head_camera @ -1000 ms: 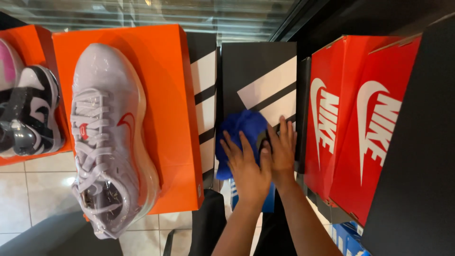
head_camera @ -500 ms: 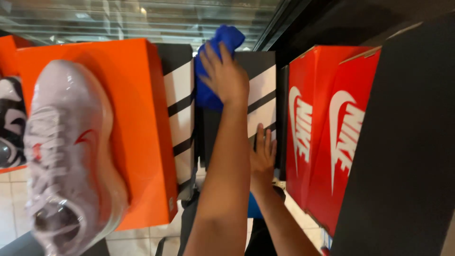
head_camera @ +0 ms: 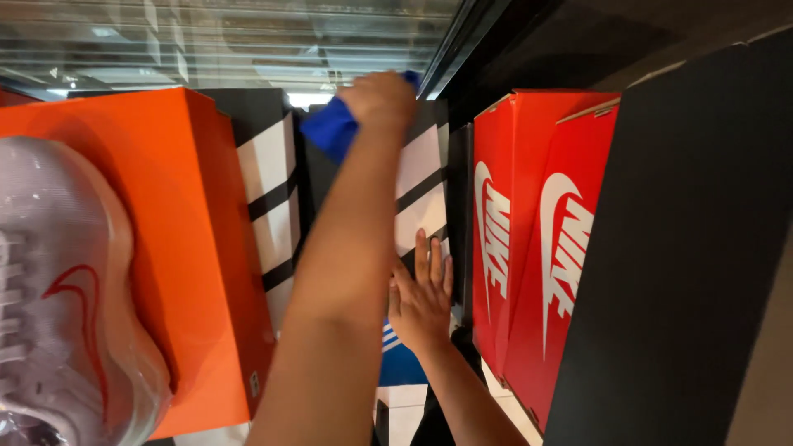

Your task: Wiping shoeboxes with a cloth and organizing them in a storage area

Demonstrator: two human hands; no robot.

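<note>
A pale shoe (head_camera: 62,297) lies on the orange box (head_camera: 194,248) at left. The left hand (head_camera: 382,101) is clenched on a blue cloth (head_camera: 334,128), pressed at the far end of the black-and-white box (head_camera: 417,186) — apparently its top edge. The right hand (head_camera: 421,301), fingers spread flat, braces that box. A hard push might shift it against the red boxes (head_camera: 537,248). Half a second ago the cloth was lower.

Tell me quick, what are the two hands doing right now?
Left hand: closed on the blue cloth, pressed to the black striped box.
Right hand: open, flat against that box, holding nothing.
</note>
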